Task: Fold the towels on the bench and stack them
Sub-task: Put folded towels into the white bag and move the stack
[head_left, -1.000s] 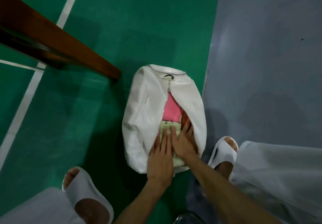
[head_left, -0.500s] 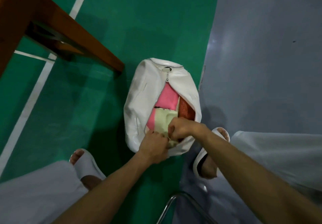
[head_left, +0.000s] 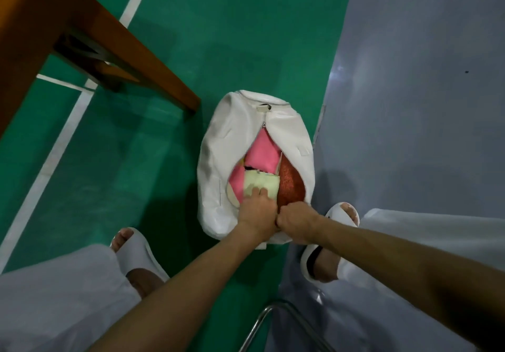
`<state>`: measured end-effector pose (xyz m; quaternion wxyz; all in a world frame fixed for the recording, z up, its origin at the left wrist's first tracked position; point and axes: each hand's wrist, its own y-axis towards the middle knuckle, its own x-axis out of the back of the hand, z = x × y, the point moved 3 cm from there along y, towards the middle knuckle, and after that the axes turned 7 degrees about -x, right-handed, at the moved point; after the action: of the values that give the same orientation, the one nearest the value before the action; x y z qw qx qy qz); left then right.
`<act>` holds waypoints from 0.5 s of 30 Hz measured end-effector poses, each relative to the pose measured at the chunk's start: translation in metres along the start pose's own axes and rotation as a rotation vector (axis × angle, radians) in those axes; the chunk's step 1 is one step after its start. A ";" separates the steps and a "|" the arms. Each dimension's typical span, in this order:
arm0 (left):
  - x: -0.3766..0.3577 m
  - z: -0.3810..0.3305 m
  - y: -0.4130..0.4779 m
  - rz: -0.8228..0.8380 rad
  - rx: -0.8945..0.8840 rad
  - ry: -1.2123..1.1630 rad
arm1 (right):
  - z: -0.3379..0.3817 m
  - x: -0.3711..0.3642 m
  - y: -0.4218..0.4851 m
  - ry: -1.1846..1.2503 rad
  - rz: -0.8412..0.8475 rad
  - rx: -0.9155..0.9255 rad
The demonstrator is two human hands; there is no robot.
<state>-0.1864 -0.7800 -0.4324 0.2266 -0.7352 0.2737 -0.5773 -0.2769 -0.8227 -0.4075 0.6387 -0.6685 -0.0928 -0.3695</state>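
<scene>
A person reaches down into a white bag (head_left: 218,160) lying unzipped on the green floor (head_left: 164,187), with the wooden bench (head_left: 117,45) at ten o'clock of it; the left hand (head_left: 258,210) has its fingers together and bent down onto the pale green towel (head_left: 263,183), seemingly gripping it; a pink towel (head_left: 263,152) lies at twelve o'clock of that one and a red-brown towel (head_left: 291,182) at three; the right hand (head_left: 296,221) is curled in a tight fist at the bag's six o'clock rim, apparently clamping the opening's edge, though the fist hides what it holds; all three towels sit inside the bag, so this reads as the fetching step, ahead of any folding; the next move calls for lifting a towel clear of the zip's edges and up to the bench; open floor lies from nine to twelve o'clock, while the bench's corner, the white slippers (head_left: 142,253) and a metal tube (head_left: 262,316) at six o'clock hem the bag in.
</scene>
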 end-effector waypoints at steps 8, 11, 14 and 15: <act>-0.054 0.015 0.017 0.025 -0.089 0.136 | 0.009 0.020 0.006 -0.019 -0.176 0.187; -0.021 0.025 0.003 -0.274 -0.087 -0.192 | -0.018 0.036 0.014 0.381 -0.325 -0.018; 0.027 0.046 -0.020 -0.857 0.055 -0.112 | -0.051 0.060 0.017 0.390 -0.653 -0.419; 0.044 0.053 -0.025 -0.921 0.150 -0.052 | -0.060 0.064 0.016 0.349 -0.654 -0.554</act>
<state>-0.1230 -0.7898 -0.3962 0.0060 -0.7759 -0.1293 -0.6174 -0.2443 -0.9035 -0.3865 0.2919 -0.6775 -0.0876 -0.6694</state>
